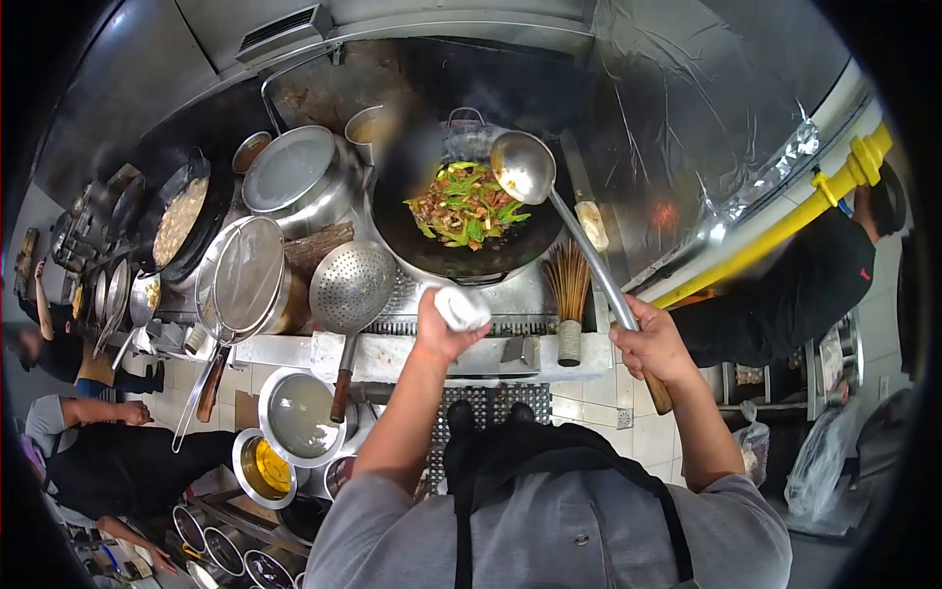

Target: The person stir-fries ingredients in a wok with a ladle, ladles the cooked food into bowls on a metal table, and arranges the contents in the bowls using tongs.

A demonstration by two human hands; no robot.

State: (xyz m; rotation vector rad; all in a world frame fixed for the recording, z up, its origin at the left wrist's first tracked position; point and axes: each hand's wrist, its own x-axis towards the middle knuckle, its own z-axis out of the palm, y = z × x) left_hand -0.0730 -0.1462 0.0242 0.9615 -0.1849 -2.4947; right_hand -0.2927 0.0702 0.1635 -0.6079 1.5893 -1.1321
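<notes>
My right hand [653,342] is closed round the wooden-ended handle of a long steel ladle [589,236]. The ladle's bowl hangs over the right side of a black wok [392,231], by a stir-fry of meat and green vegetables [466,206]. In front of the wok's near rim, my left hand [442,334] grips a white rounded bundle [463,308], which looks like folded cloth. A perforated skimmer [351,285] with a wooden handle lies left of that hand. Between the wok and my right hand stands a bamboo wok brush [567,299].
Left of the wok are a lidded pot [289,169], a mesh strainer [250,275] and another wok of food [182,226]. A pot of liquid [306,417] and a bowl of yellow oil [267,469] stand nearer. A yellow pipe [756,245] runs along the right. Other people work at both sides.
</notes>
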